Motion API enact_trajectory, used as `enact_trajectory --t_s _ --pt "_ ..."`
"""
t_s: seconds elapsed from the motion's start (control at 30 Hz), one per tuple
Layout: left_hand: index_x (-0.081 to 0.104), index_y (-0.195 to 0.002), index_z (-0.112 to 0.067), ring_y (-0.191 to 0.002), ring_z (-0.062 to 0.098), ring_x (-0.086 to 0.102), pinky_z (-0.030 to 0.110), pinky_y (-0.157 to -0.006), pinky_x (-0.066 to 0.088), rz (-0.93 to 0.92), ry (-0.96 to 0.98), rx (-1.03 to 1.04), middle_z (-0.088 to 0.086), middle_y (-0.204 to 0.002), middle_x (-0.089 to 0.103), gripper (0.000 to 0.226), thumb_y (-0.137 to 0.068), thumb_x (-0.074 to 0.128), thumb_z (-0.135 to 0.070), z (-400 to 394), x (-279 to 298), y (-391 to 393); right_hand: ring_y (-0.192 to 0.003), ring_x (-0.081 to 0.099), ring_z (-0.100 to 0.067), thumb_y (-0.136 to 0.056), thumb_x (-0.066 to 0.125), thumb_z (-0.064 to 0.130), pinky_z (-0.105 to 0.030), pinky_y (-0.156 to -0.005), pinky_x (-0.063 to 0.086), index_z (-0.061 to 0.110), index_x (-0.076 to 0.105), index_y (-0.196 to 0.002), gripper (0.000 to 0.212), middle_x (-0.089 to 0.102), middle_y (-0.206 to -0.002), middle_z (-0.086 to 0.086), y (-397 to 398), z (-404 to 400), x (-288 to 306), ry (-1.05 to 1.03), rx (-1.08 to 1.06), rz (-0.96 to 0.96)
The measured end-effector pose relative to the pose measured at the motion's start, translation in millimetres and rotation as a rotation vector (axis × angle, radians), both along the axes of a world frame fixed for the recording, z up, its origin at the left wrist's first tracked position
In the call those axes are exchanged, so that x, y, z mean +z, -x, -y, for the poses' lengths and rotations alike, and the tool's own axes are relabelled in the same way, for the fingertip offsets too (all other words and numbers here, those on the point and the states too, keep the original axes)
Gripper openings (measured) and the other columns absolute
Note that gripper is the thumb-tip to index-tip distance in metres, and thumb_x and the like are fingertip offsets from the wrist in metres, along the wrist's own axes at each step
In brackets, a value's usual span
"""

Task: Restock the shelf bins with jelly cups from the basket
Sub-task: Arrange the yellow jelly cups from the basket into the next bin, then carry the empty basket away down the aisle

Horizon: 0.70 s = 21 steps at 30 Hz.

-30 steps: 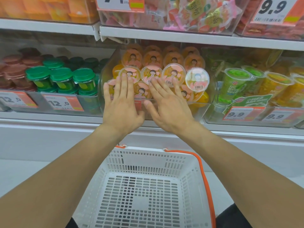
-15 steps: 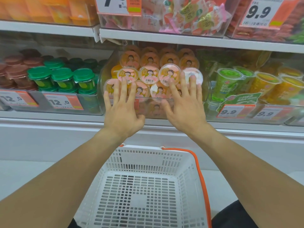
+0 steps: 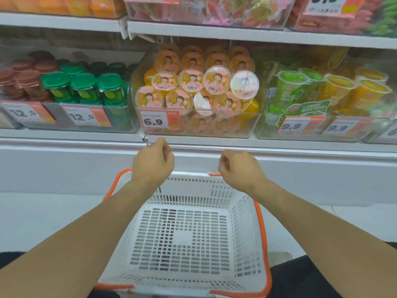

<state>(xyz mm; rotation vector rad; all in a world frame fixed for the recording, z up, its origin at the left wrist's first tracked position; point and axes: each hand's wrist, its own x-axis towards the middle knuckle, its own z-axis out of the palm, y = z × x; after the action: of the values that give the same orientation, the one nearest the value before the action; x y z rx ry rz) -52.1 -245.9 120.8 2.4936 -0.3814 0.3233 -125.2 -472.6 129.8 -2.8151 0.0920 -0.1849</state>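
Note:
A clear shelf bin with a 6.9 price tag holds several jelly cups with cartoon lids, stacked on their sides in rows. Below it sits a white basket with orange handles, and nothing lies inside it. My left hand hangs over the basket's far rim, below the shelf edge, its fingers loosely curled and holding nothing. My right hand hovers at the same height to the right, also loosely curled with nothing in it. Neither hand touches the bin or the cups.
Left of the bin stand green-lidded cups and brown-lidded cups behind 12.0 tags. Right of it are green and yellow drink cups with 9.9 tags. An upper shelf carries more packaged sweets. White floor lies beside the basket.
Both hands have pulled back from the jelly cups in the bin and dropped below the shelf edge, fingers going from straight to loosely curled. The cups stay stacked in place.

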Motion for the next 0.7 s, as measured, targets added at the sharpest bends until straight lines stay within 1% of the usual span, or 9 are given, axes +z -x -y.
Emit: enact_trajectory --t_s 0.07,0.13,0.2,0.27,0.33,0.4,0.53,0.63,0.7 --pt "0.055 -0.113 -0.009 -0.095 0.036 0.059 0.044 -0.079 0.049 -0.199 -0.125 0.171 0.013 -0.102 0.064 0.025 -0.088 0.056 -0.013 -28.2 -43.3 9.5 -0.106 0.058 -0.03 -0.091 0.052 0.021 -0.035 -0.082 0.05 0.016 0.058 -0.115 0.025 0.062 -0.113 -0.009 19.6 12.3 -42.6 -0.005 -0.22 -0.285" --pt "0.04 -0.134 -0.001 -0.118 0.039 0.048 0.05 -0.096 0.044 -0.417 -0.309 0.393 0.02 -0.128 0.049 0.056 -0.085 0.063 -0.018 -63.7 -86.3 20.5 -0.122 0.045 -0.033 -0.089 0.058 0.019 -0.041 -0.097 0.045 0.013 0.039 -0.137 0.052 0.044 -0.132 -0.014 39.7 23.5 -80.4 0.065 -0.39 -0.495" --pt "0.027 -0.144 0.003 -0.13 0.043 0.04 0.056 -0.104 0.04 -0.648 -0.385 0.583 0.024 -0.142 0.038 0.072 -0.086 0.064 -0.019 -90.2 -113.3 29.7 -0.121 0.045 -0.035 -0.088 0.058 0.015 -0.041 -0.094 0.048 0.006 0.028 -0.141 0.061 0.039 -0.131 -0.016 55.6 29.1 -103.8 0.071 -0.493 -0.627" --pt "0.03 -0.143 0.004 -0.131 0.043 0.042 0.057 -0.104 0.041 -0.757 -0.375 0.606 0.024 -0.142 0.039 0.066 -0.087 0.06 -0.013 -102.6 -118.1 33.0 -0.092 0.056 -0.025 -0.09 0.053 0.006 -0.03 -0.07 0.05 0.0 0.043 -0.125 0.037 0.05 -0.108 -0.012 63.8 30.8 -112.1 0.012 -0.485 -0.699" --pt "0.036 -0.137 0.003 -0.128 0.04 0.046 0.054 -0.103 0.042 -0.737 -0.353 0.608 0.021 -0.135 0.044 0.056 -0.087 0.058 -0.009 -108.1 -112.4 30.4 -0.066 0.05 -0.016 -0.089 0.049 0.0 -0.024 -0.054 0.042 0.006 0.05 -0.09 0.007 0.051 -0.087 -0.004 64.0 32.2 -107.5 0.091 -0.434 -0.708" --pt "0.039 -0.133 0.004 -0.126 0.039 0.047 0.052 -0.102 0.041 -0.663 -0.377 0.611 0.021 -0.132 0.045 0.051 -0.088 0.058 -0.007 -113.0 -101.9 24.5 -0.062 0.05 -0.015 -0.088 0.047 -0.003 -0.025 -0.056 0.042 0.01 0.048 -0.076 0.018 0.05 -0.076 0.0 59.4 31.5 -102.7 0.189 -0.395 -0.698" --pt "0.05 -0.12 0.006 -0.114 0.043 0.057 0.049 -0.095 0.048 -0.587 -0.387 0.56 0.025 -0.122 0.053 0.031 -0.09 0.053 -0.002 -119.2 -77.5 16.0 -0.069 0.057 -0.018 -0.089 0.047 0.0 -0.025 -0.058 0.043 0.011 0.053 -0.078 0.017 0.047 -0.071 -0.001 45.4 26.7 -79.2 0.336 -0.331 -0.739" --pt "0.058 -0.09 0.005 -0.062 0.033 0.07 0.034 -0.056 0.057 -0.699 -0.254 0.455 0.022 -0.083 0.07 0.008 -0.088 0.05 0.002 -110.8 -36.9 3.9 -0.07 0.064 -0.016 -0.085 0.051 0.0 -0.023 -0.052 0.044 0.013 0.054 -0.067 0.022 0.055 -0.064 0.001 34.2 18.2 -40.5 0.403 -0.281 -0.86" --pt "0.061 -0.083 0.006 -0.047 0.027 0.067 0.028 -0.045 0.054 -0.888 -0.024 0.259 0.019 -0.07 0.073 0.014 -0.093 0.053 0.002 -94.7 -9.8 2.3 -0.08 0.071 -0.006 -0.083 0.052 0.004 -0.021 -0.064 0.051 0.016 0.067 -0.068 0.025 0.067 -0.057 0.005 22.8 14.5 -10.3 0.34 -0.238 -0.993"
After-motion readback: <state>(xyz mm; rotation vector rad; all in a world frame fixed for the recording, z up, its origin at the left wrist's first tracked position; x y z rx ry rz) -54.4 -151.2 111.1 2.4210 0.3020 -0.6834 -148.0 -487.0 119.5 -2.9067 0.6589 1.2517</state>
